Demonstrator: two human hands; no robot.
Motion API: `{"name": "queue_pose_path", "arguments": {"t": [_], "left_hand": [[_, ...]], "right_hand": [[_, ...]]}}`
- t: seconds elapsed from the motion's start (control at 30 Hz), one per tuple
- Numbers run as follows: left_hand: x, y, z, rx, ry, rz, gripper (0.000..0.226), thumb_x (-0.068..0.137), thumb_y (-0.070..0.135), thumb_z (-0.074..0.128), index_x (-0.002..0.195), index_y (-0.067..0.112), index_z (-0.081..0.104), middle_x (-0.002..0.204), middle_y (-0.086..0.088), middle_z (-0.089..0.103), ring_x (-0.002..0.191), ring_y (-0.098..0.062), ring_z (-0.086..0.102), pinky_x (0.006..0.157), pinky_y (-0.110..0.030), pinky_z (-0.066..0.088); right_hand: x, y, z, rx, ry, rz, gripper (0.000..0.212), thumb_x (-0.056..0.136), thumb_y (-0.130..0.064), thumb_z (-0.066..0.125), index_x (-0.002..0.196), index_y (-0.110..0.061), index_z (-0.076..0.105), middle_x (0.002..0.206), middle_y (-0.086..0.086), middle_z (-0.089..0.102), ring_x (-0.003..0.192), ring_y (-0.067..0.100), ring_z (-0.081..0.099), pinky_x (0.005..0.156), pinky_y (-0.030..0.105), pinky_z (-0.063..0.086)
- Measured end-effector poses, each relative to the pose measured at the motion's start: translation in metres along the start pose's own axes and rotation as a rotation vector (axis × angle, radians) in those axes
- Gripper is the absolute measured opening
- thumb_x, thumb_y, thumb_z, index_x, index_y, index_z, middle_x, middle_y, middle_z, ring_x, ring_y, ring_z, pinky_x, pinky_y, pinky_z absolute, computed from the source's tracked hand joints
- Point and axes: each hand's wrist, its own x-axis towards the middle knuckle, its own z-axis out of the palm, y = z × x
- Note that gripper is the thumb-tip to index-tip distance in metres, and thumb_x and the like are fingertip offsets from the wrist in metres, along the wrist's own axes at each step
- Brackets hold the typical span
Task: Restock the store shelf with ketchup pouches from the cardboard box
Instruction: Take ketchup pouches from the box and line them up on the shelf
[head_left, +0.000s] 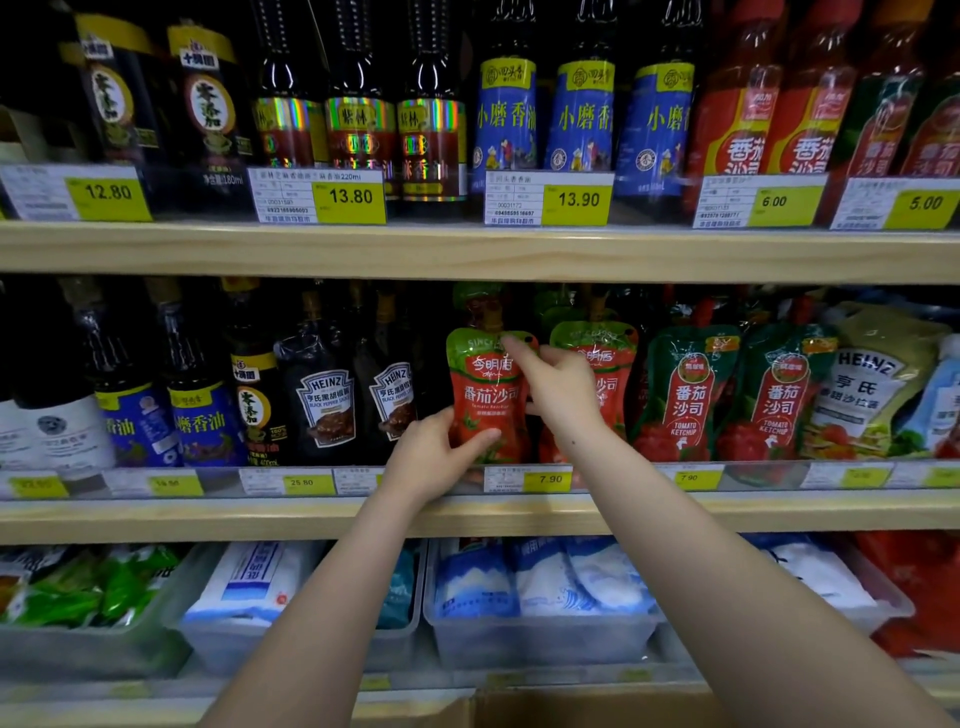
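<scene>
Now left hand (434, 457) grips ketchup pouch (485, 397) low, right hand (558, 387) pinches top — seat upright at shelf (156, 514) front edge, label out.

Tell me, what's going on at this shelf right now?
A person is stocking the middle shelf with ketchup. The left hand grips the bottom of a red and green ketchup pouch standing at the shelf front, while the right hand touches its top corner, fingers partly curled, seemingly straightening it. More pouches of the same kind stand just to its right. The edge of a cardboard box shows at the bottom.
</scene>
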Motion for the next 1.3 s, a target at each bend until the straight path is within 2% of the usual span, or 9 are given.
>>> {"name": "queue_pose_path", "arguments": {"t": [0.1,0.27,0.37,0.43,0.53,0.63,0.77,1.13,1.3], "left_hand": [[0.001,-0.001,0.001,0.021,0.003,-0.005,0.038,0.08,0.056,0.06,0.104,0.028,0.061,0.095,0.009,0.07,0.084,-0.006,0.063,0.072,-0.022,0.047],[0.002,-0.001,0.0,0.036,-0.004,-0.01,0.041,0.078,0.058,0.06,0.106,0.028,0.061,0.096,0.009,0.069,0.082,-0.005,0.061,0.071,-0.022,0.047],[0.0,-0.001,0.0,0.035,-0.014,-0.019,0.042,0.078,0.056,0.061,0.108,0.026,0.06,0.097,0.007,0.07,0.083,-0.007,0.063,0.073,-0.025,0.05],[-0.001,0.002,-0.003,0.019,-0.034,-0.019,0.044,0.08,0.051,0.063,0.113,0.023,0.057,0.102,0.003,0.069,0.091,-0.011,0.064,0.079,-0.028,0.052],[-0.01,0.005,-0.011,-0.034,-0.047,0.082,0.06,0.081,0.039,0.068,0.131,0.017,0.044,0.121,0.002,0.06,0.109,-0.011,0.058,0.091,-0.025,0.047],[-0.038,-0.01,-0.024,0.102,0.03,0.151,0.07,0.083,0.042,0.063,0.142,0.022,0.031,0.13,0.015,0.041,0.119,0.0,0.041,0.1,-0.021,0.036],[-0.072,-0.035,-0.038,0.324,0.031,0.294,0.052,0.089,0.034,0.058,0.137,0.024,0.041,0.134,0.008,0.047,0.125,-0.008,0.042,0.106,-0.028,0.037],[-0.074,-0.047,-0.053,0.479,0.094,0.444,0.044,0.083,0.016,0.067,0.126,0.013,0.056,0.117,-0.005,0.062,0.106,-0.024,0.058,0.091,-0.037,0.049],[-0.074,-0.048,-0.051,0.457,0.109,0.463,0.044,0.083,0.014,0.068,0.125,0.01,0.057,0.115,-0.007,0.062,0.104,-0.024,0.058,0.09,-0.037,0.05]], "right_hand": [[0.003,-0.002,0.003,-0.016,0.029,0.04,0.054,0.072,-0.055,0.064,0.08,-0.001,0.066,0.085,0.015,0.071,0.084,0.03,0.067,0.081,0.054,0.053],[0.004,-0.006,0.004,0.004,0.036,0.091,0.069,0.069,-0.054,0.067,0.096,0.01,0.063,0.1,0.026,0.068,0.092,0.04,0.064,0.082,0.058,0.052],[0.003,-0.01,0.004,-0.02,0.044,0.105,0.07,0.071,-0.053,0.066,0.099,0.011,0.061,0.101,0.026,0.067,0.092,0.039,0.064,0.085,0.056,0.051],[0.002,-0.009,0.003,-0.059,0.032,0.075,0.065,0.075,-0.052,0.063,0.099,0.008,0.061,0.087,0.016,0.069,0.086,0.032,0.064,0.08,0.05,0.053],[-0.013,0.003,-0.004,-0.201,0.028,-0.073,0.044,0.08,-0.047,0.062,0.11,-0.016,0.058,0.085,-0.01,0.061,0.085,0.015,0.062,0.068,0.026,0.048],[-0.035,0.03,-0.02,-0.446,0.018,-0.296,0.036,0.085,-0.033,0.058,0.117,-0.021,0.048,0.111,-0.002,0.055,0.092,0.017,0.059,0.082,0.036,0.05],[-0.052,0.053,-0.024,-0.795,-0.293,-0.515,0.036,0.091,-0.021,0.045,0.125,-0.029,0.044,0.112,-0.003,0.048,0.094,0.017,0.054,0.081,0.037,0.049],[-0.031,0.063,0.014,-0.922,-0.452,-0.336,0.049,0.092,-0.021,0.034,0.142,-0.017,0.032,0.145,0.01,0.036,0.129,0.029,0.04,0.103,0.039,0.039],[-0.024,0.064,0.022,-0.934,-0.44,-0.295,0.046,0.094,-0.021,0.03,0.139,-0.012,0.035,0.143,0.01,0.036,0.125,0.033,0.043,0.099,0.042,0.041]]}}
